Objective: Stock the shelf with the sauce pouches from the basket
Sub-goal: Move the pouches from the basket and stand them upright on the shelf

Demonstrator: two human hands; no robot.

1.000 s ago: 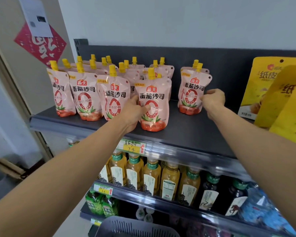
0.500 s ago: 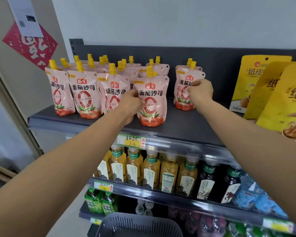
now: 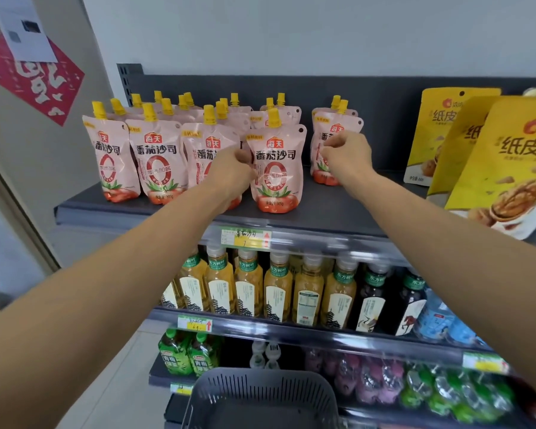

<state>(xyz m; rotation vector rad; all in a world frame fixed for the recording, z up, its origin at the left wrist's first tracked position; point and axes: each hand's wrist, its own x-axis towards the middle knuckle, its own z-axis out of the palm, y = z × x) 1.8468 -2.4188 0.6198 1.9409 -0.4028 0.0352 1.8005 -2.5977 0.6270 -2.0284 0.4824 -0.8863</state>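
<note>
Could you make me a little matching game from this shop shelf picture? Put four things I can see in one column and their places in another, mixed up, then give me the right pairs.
Things:
1. sauce pouches
2. yellow snack bags
3. tea bottles
4. grey basket

Places:
A. second shelf down, in a row behind a price tag
B. bottom of the picture, in front of the shelves
C. top shelf, left and middle, standing upright
D. top shelf, far right

Pairs: 1-C, 2-D, 3-A, 4-B
</note>
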